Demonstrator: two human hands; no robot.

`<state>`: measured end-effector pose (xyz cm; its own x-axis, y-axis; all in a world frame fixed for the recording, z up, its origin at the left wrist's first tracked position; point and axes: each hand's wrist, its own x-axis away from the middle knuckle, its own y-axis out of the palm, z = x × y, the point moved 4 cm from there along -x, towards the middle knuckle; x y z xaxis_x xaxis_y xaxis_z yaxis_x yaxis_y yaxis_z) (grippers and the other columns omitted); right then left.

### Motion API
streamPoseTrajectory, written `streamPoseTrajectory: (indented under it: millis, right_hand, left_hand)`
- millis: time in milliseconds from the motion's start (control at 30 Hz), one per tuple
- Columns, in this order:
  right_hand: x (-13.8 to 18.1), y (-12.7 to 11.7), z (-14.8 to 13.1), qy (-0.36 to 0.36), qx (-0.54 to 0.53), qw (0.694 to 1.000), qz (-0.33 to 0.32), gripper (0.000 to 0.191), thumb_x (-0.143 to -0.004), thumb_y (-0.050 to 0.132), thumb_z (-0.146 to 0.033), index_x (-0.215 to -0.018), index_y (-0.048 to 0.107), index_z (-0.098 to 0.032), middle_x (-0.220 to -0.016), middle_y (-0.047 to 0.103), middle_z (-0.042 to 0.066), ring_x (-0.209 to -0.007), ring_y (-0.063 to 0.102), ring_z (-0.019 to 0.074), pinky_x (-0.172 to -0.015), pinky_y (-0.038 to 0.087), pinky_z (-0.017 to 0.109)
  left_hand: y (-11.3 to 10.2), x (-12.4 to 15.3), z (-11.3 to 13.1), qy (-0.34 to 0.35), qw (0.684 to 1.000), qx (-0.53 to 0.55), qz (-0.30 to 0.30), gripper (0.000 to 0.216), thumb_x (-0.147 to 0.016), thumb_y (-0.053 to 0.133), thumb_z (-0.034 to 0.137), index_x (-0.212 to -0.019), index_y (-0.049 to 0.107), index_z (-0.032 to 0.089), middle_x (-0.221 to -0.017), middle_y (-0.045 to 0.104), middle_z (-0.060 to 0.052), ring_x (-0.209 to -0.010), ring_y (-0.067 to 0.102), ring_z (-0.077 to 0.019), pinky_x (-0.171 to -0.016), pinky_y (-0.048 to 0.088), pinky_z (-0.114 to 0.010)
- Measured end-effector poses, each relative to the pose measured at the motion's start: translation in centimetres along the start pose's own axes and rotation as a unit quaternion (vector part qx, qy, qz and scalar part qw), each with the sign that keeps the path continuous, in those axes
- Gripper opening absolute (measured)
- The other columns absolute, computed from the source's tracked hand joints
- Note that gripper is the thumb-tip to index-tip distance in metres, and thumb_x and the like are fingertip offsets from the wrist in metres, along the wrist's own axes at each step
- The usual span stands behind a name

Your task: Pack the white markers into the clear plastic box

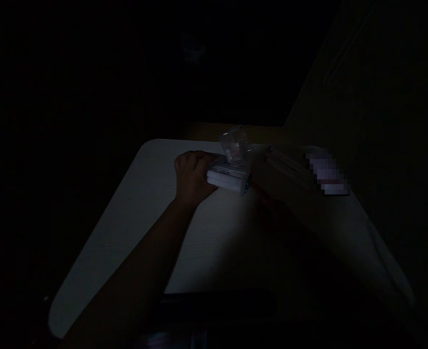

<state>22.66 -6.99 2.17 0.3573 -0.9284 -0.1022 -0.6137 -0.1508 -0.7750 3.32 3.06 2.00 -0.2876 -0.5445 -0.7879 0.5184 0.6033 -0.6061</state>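
Observation:
The scene is very dark. My left hand is closed around the left end of a small white box-shaped item with dark print and a bluish right end. It lies low over the white table. My right hand is mostly lost in shadow. One finger of it stretches toward the item's right end, at or very near it; whether they touch is unclear. Directly behind the item is a crumpled clear plastic package.
The white table has rounded corners. A pale flat item, perhaps paper or packaging, lies to the right in shadow. Beside it is a blurred-out phone-like rectangle. A dark bar-shaped thing crosses the near edge.

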Motion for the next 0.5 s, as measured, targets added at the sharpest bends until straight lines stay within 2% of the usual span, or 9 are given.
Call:
streamPoseTrajectory:
  millis: [500]
  right_hand:
    - [0.13, -0.13, -0.17, 0.006, 0.005, 1.000, -0.008, 0.030, -0.088, 0.042, -0.033, -0.108, 0.054, -0.014, -0.098, 0.058, 0.004, -0.083, 0.058, 0.0122, -0.070, 0.050, 0.028]
  left_hand:
    - [0.17, 0.09, -0.09, -0.006, 1.000, 0.013, -0.012, 0.045, -0.067, 0.060, 0.043, -0.107, 0.050, 0.025, -0.107, 0.054, -0.007, -0.104, 0.044, -0.0250, -0.089, 0.029, -0.041]
